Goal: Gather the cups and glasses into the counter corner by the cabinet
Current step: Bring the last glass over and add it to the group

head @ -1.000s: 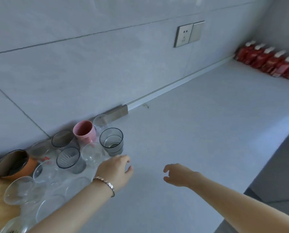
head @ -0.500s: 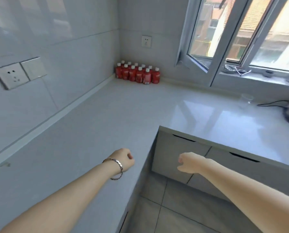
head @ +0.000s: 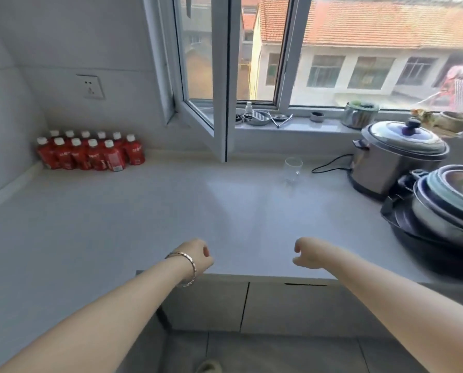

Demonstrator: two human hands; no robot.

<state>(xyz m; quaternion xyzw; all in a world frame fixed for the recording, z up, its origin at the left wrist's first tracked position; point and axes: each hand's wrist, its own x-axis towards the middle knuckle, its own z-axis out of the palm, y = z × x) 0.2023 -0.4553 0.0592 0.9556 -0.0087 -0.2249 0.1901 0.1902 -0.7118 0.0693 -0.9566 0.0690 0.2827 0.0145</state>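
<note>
A single clear drinking glass stands upright on the pale counter below the window, to the left of a steel cooker. My left hand, with a bracelet on the wrist, hovers over the counter's front edge with its fingers curled and nothing in it. My right hand hovers beside it, fingers loosely curled, also holding nothing. Both hands are well short of the glass. The group of cups and glasses by the cabinet is out of view.
Several red bottles stand in the far left corner. An open window sash juts over the counter. A steel cooker with a black cord and stacked pots crowd the right side. Small items line the windowsill.
The view has swung right, away from the cluster of cups and glasses, to the window side of the counter. Both hands left the cluster with nothing in them and now hover at the counter's edge.
</note>
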